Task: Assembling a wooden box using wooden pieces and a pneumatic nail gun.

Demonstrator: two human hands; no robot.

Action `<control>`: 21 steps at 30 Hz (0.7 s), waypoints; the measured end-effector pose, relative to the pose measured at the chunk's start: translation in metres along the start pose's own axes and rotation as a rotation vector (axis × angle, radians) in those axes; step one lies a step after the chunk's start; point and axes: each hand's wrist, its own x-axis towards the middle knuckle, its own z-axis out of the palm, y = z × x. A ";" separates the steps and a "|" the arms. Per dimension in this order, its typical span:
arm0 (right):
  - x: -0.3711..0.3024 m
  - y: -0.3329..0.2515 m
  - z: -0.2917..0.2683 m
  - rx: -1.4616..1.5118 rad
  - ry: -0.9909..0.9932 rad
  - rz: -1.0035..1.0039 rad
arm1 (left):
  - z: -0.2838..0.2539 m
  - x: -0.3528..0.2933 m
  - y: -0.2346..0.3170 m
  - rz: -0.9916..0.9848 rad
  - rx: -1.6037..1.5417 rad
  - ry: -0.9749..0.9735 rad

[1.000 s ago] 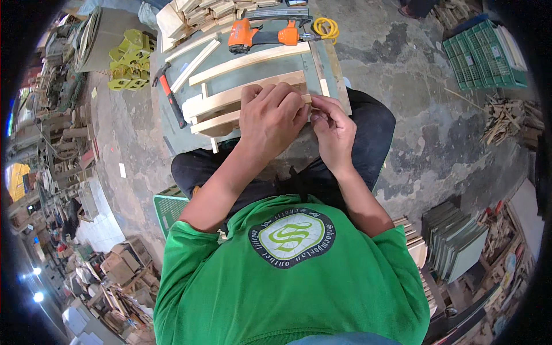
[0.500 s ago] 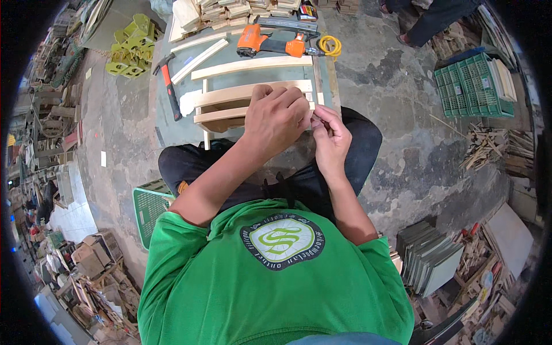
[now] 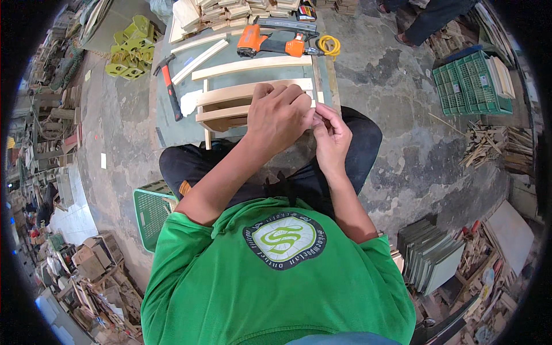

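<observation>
A small wooden frame of pale slats stands on the worktable before me. My left hand is closed over its right part, fingers curled round the near slat by the end. At that same right end, my right hand is closed in a pinch, thumb and forefinger together beside the slat's tip and touching or nearly touching the left fingertips. Whatever lies between the right fingertips is hidden or too small to name. Beyond the frame lies a loose pale wooden strip.
An orange nail gun with a yellow hose lies across the table. A red-handled hammer rests at left. Wood pieces are piled at the far end. Green crates stand right; another person's legs show far right.
Both hands stay at the frame's right end, with only slight finger movement. The view has shifted a little.
</observation>
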 end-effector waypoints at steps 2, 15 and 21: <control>-0.001 0.002 0.000 0.035 0.000 0.011 | 0.001 -0.002 0.000 -0.013 0.016 -0.048; -0.002 -0.003 0.003 0.031 -0.005 0.027 | 0.000 -0.004 -0.003 -0.007 0.012 -0.050; -0.002 -0.003 0.003 0.062 0.021 0.062 | -0.004 -0.003 -0.005 0.007 -0.049 -0.100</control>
